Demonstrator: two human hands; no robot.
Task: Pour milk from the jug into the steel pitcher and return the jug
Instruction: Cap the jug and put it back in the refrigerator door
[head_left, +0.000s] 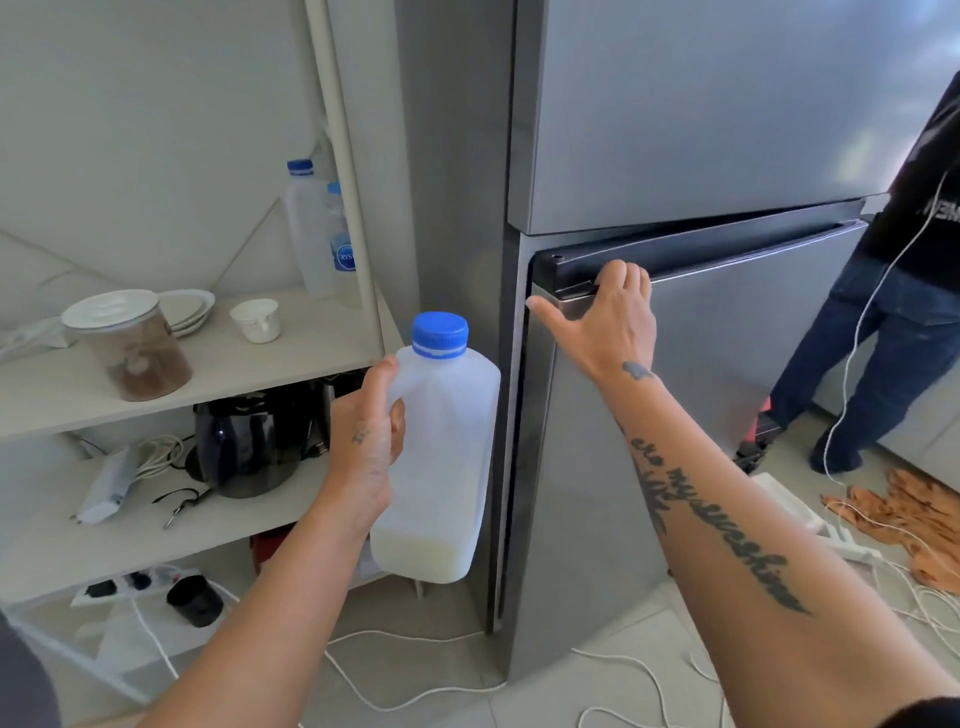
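My left hand (366, 441) grips the handle of a translucent plastic milk jug (441, 457) with a blue cap, held upright in front of the fridge's left side. A shallow layer of milk sits at the jug's bottom. My right hand (608, 312) has its fingers curled over the top edge of the lower fridge door (717, 332), thumb spread out to the left. The door looks shut or barely ajar. No steel pitcher is in view.
A white shelf unit (291, 358) stands left of the fridge, holding a lidded jar (130, 345), plates, a cup, water bottles and a dark kettle (249, 447). Another person (883, 322) stands at the right. White cables and an orange cloth (904, 525) lie on the floor.
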